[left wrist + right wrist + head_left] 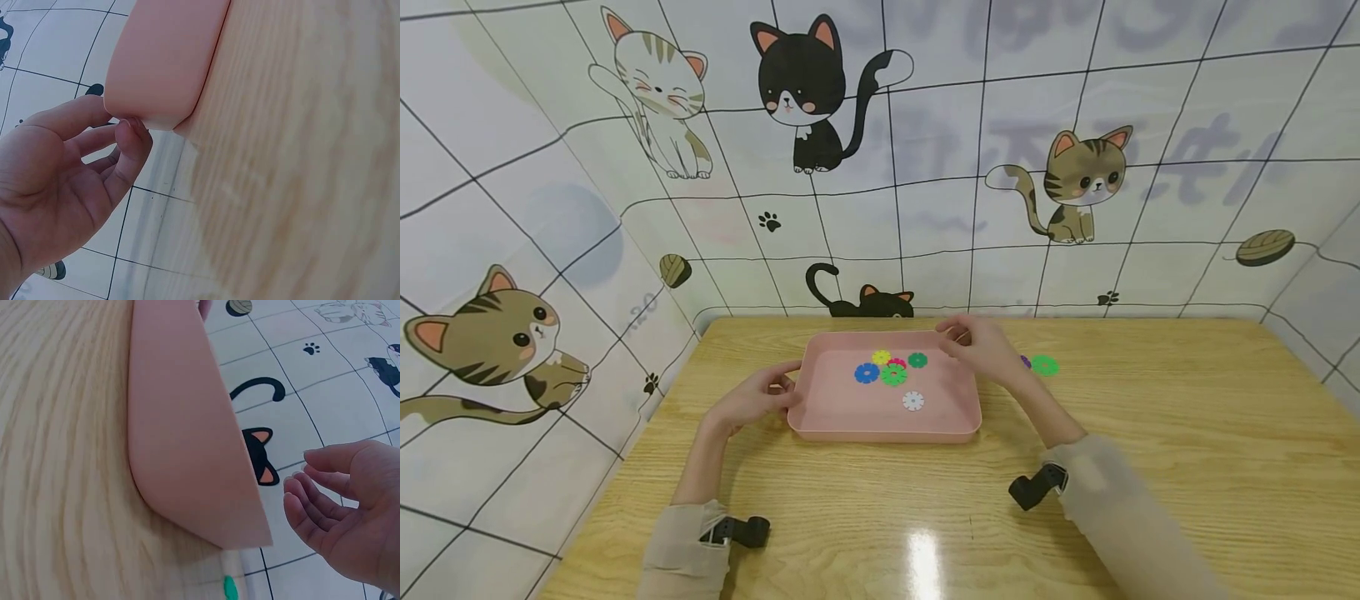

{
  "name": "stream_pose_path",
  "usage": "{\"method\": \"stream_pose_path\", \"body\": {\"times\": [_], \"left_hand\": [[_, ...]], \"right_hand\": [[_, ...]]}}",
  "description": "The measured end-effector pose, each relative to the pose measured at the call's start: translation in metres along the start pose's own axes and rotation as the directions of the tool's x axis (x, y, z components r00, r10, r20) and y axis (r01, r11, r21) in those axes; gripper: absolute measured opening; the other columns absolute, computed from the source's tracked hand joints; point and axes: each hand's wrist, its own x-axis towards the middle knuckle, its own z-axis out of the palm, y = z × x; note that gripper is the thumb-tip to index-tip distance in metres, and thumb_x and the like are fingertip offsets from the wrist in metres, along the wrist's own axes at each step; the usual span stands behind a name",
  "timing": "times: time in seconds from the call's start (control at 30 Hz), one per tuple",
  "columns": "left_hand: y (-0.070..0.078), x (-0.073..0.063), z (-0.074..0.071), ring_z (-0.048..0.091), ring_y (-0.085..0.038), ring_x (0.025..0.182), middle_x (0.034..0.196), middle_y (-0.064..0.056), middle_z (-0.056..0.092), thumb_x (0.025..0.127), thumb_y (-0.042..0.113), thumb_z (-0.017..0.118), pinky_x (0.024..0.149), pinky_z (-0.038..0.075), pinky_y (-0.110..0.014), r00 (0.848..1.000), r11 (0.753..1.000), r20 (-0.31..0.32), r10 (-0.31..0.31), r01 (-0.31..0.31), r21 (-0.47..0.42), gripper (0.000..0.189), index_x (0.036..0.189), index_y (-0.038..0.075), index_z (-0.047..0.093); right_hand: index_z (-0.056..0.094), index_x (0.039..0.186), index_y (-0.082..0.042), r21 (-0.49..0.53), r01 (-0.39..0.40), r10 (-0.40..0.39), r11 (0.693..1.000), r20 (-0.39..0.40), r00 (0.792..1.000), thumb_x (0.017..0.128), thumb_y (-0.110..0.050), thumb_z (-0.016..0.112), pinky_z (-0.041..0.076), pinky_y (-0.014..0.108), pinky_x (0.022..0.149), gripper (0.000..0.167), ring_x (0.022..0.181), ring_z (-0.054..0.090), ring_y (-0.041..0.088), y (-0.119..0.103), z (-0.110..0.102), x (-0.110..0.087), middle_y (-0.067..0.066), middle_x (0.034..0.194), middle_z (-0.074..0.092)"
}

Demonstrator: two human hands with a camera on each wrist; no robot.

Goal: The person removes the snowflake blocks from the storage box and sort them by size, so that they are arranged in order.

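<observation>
A pink tray (850, 421) lies on the wooden table, and several notched plastic discs are in it: a blue disc (867, 372), a yellow disc (881, 357), a light green disc (893, 375), a dark green disc (917, 360), a white disc (913, 402) and a partly covered pink one. My left hand (754, 400) holds the tray's left edge, thumb and index finger at its end wall. Over the back right corner of the tray is my right hand (981, 346), fingers loosely bent, nothing visible between them. In the right wrist view that hand is apart from the tray wall (181, 425).
Right of the tray, a green disc (1045, 365) and a purple disc (1026, 361), partly hidden by the right arm, lie on the table (1150, 417). A wall (940, 167) with cat drawings and grid lines stands behind the table and along its left side.
</observation>
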Motion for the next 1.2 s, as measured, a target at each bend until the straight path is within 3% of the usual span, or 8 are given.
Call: {"method": "stream_pose_path", "body": {"times": [0.2, 0.5, 0.73, 0.9, 1.2], "left_hand": [[0.000, 0.000, -0.001, 0.056, -0.021, 0.085, 0.101, -0.015, 0.050, 0.100, 0.003, 0.059, 0.076, 0.054, -0.031, 1.000, 1.000, 0.006, 0.003, -0.003, -0.003, 0.062, 0.154, -0.008, 0.029], [0.000, 0.001, -0.001, 0.057, -0.020, 0.084, 0.100, -0.013, 0.051, 0.100, 0.005, 0.060, 0.075, 0.053, -0.030, 1.000, 1.000, 0.001, 0.002, -0.002, 0.000, 0.062, 0.154, -0.007, 0.031], [0.000, 0.001, 0.000, 0.057, -0.021, 0.084, 0.101, -0.013, 0.050, 0.100, 0.004, 0.060, 0.076, 0.054, -0.032, 1.000, 1.000, -0.003, -0.006, 0.006, -0.002, 0.062, 0.154, -0.005, 0.031], [0.000, 0.001, 0.001, 0.057, -0.022, 0.084, 0.100, -0.013, 0.050, 0.101, 0.004, 0.059, 0.075, 0.054, -0.032, 1.000, 1.000, 0.000, -0.002, 0.002, -0.009, 0.061, 0.155, -0.005, 0.032], [0.000, 0.001, 0.000, 0.057, -0.023, 0.081, 0.100, -0.013, 0.051, 0.101, 0.005, 0.060, 0.074, 0.052, -0.031, 1.000, 1.000, -0.005, -0.002, 0.002, 0.006, 0.061, 0.155, -0.004, 0.032]], "right_hand": [[0.065, 0.122, 0.006, 0.005, 0.007, -0.008, 1.000, 0.063, 0.998, 0.096, -0.008, 0.066, 0.053, 0.035, 0.080, 0.029, 0.087, 0.065, 0.025, -0.002, 0.025, 0.008, 0.014, 0.100, 0.068], [0.067, 0.120, -0.002, -0.113, -0.009, 0.029, 0.994, 0.170, 0.985, 0.094, -0.013, 0.071, 0.051, 0.032, 0.079, 0.028, 0.088, 0.060, 0.020, -0.006, 0.053, 0.017, 0.005, 0.098, 0.066], [0.071, 0.116, -0.013, -0.266, -0.032, 0.086, 0.963, 0.194, 0.977, 0.088, -0.024, 0.080, 0.051, 0.036, 0.083, 0.031, 0.093, 0.061, 0.017, -0.007, 0.067, 0.025, 0.001, 0.101, 0.069], [0.069, 0.113, -0.006, -0.220, -0.053, 0.100, 0.974, 0.210, 0.973, 0.085, -0.018, 0.082, 0.052, 0.036, 0.087, 0.033, 0.095, 0.058, 0.021, -0.005, 0.072, 0.028, 0.007, 0.103, 0.066], [0.060, 0.112, -0.004, -0.109, -0.093, 0.113, 0.990, 0.194, 0.974, 0.088, -0.006, 0.078, 0.054, 0.033, 0.080, 0.030, 0.089, 0.063, 0.021, -0.008, 0.073, 0.025, 0.010, 0.102, 0.066]]}}
